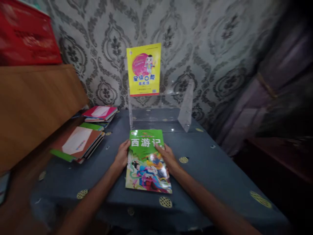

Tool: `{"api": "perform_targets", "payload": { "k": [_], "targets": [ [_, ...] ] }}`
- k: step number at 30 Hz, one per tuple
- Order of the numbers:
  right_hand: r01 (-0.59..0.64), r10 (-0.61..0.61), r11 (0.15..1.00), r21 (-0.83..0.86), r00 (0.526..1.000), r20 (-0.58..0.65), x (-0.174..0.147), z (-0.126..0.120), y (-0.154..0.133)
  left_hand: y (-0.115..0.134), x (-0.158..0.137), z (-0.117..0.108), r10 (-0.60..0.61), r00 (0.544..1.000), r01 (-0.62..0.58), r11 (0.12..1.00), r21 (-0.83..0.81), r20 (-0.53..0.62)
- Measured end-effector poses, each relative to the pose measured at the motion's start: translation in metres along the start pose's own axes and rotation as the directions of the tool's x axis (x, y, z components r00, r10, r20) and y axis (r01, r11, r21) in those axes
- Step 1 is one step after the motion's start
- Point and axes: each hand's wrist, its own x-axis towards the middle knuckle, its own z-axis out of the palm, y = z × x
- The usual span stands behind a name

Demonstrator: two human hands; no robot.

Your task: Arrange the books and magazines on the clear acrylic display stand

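Note:
A green picture book (148, 163) with white Chinese characters and colourful cartoon figures is held upright in portrait, cover toward me, over the table. My left hand (123, 153) grips its left edge, with the fingers partly behind it. At the right edge my right hand (167, 156) holds it too, the thumb lying on the cover. Beyond the book stands a clear acrylic rack (186, 106). A yellow workbook (144, 70) with a pink circle and a cartoon figure stands at the rack's left end.
Two piles of books lie on the table's left: one topped by a brown book (90, 137), one by a pink book (110, 111). A patterned blue cloth covers the table (207, 176). A wooden cabinet (36, 107) bearing a red box (29, 36) borders the left; a curtain (246, 107) hangs right.

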Motion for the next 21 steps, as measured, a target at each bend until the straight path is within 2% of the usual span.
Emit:
{"api": "perform_targets", "payload": {
  "k": [6, 14, 16, 19, 21],
  "targets": [
    [-0.041, 0.052, 0.996, 0.079, 0.987, -0.151, 0.001, 0.0, -0.014, -0.009, -0.01, 0.007, -0.089, 0.996, 0.088, 0.995, 0.043, 0.025],
    [-0.117, 0.139, 0.976, 0.181, 0.983, -0.116, 0.003, 0.009, -0.012, -0.011, -0.022, 0.017, -0.104, 0.993, 0.106, 0.993, -0.046, 0.051],
    [-0.123, 0.148, 0.974, 0.189, 0.982, -0.119, 0.007, 0.008, -0.007, -0.014, -0.021, 0.013, -0.128, 0.992, 0.128, 0.992, 0.0, -0.007],
    [-0.053, 0.078, 0.979, 0.196, 0.99, -0.122, 0.015, 0.003, -0.003, -0.023, -0.009, 0.0, -0.139, 0.977, 0.16, 0.98, 0.119, -0.163],
    [0.011, 0.011, 0.981, 0.191, 0.994, -0.112, 0.02, -0.002, -0.002, -0.032, 0.001, -0.01, -0.083, 0.973, 0.129, 0.97, 0.207, -0.214]
  ]
}}
